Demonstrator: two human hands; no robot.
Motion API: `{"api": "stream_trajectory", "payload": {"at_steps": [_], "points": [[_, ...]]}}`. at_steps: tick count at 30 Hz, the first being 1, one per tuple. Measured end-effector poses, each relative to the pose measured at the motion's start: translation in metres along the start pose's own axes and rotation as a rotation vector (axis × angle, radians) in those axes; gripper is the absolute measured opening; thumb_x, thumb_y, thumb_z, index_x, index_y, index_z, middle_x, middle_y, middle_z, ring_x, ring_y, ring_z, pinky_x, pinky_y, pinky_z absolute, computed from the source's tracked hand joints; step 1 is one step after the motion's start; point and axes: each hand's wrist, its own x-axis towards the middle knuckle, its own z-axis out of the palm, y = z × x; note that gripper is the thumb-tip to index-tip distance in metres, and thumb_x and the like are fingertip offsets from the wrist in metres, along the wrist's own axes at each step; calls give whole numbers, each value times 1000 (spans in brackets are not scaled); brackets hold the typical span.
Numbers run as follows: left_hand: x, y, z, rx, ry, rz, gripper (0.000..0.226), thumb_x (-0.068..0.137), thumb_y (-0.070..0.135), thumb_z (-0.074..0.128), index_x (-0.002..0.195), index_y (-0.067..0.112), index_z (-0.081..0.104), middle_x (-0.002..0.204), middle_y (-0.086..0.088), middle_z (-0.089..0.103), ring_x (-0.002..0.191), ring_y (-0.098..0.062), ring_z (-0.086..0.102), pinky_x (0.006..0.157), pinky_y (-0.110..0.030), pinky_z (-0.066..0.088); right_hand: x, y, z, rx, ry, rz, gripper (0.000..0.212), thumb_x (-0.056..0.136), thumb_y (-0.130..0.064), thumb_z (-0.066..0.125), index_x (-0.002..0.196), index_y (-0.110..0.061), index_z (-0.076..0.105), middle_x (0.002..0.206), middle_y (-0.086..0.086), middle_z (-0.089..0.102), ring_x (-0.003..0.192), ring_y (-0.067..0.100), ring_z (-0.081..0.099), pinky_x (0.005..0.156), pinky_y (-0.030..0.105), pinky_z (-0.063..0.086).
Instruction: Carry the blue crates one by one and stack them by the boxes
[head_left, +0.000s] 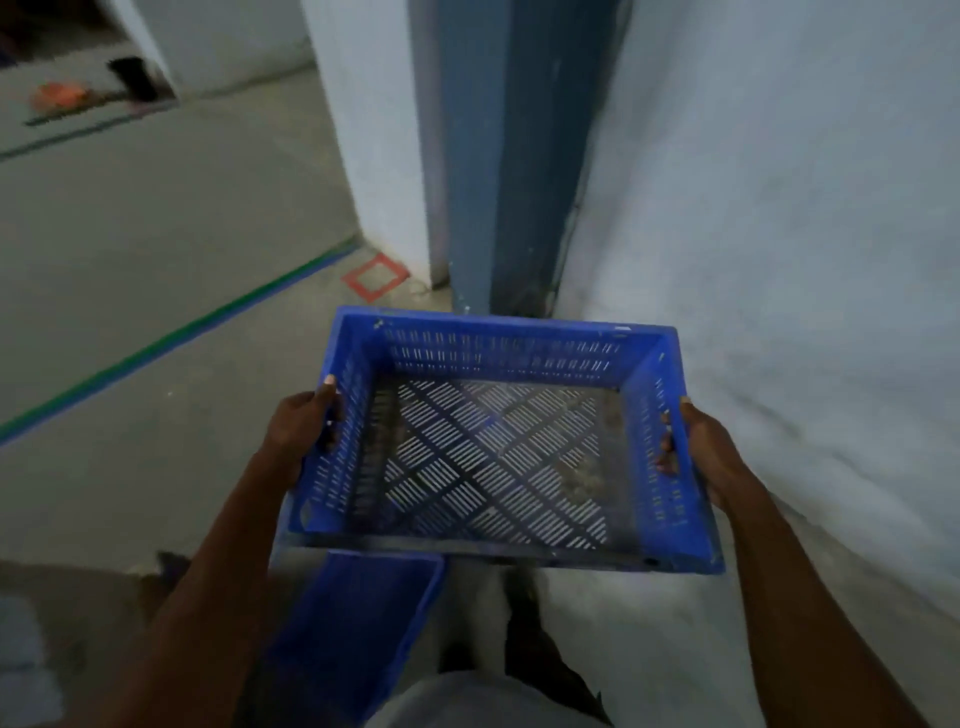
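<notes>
I am carrying a blue slotted crate (498, 441) level in front of my body, and it sits squarely between my two hands. My left hand (306, 431) is clamped on the crate's left short wall, thumb over the rim and fingers curled through the handle slot. My right hand (701, 452) grips the opposite short wall the same way, fingertips (667, 447) showing inside the slot. The crate's long axis therefore runs side to side across me, from one hand to the other, and neither hand is nearer: the load is shared evenly. The crate holds nothing but some dirt on its perforated floor.

Below the crate, on its near-left side, a second blue crate (358, 634) lies low by my legs, partly hidden. Beyond the crate's far wall stands a blue-grey steel column (498, 156), with a red taped square (375, 277) on the concrete floor (156, 260) to the far-left of the crate. No boxes are in view, so I judge the stacking spot lies somewhere out of frame and I must turn with the crate held as it is.
</notes>
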Motion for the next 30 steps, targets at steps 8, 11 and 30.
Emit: {"api": "stream_trajectory", "payload": {"at_steps": [8,11,30], "points": [[-32,52,176,208,-395,136,50,92,55,57,80,7,65,64,-17,55,45,-21,48,48,-28,40,-142,83,-163,196,461,21,45,105,-44,39,83,-8,55,62,13,51,44,25,46,42,28,41],[-73,64,254,293,-542,183,50,94,54,55,75,8,62,66,-18,53,41,-20,46,44,-24,39,-200,125,-221,248,596,47,42,102,-42,43,83,-7,56,65,15,53,45,25,49,48,32,43],[-564,-16,664,699,-1391,424,55,95,56,53,93,3,69,81,-15,70,60,-26,57,59,-36,50,-609,405,-490,671,1373,285,60,100,-55,38,109,-1,62,74,11,60,53,21,50,51,33,44]]}}
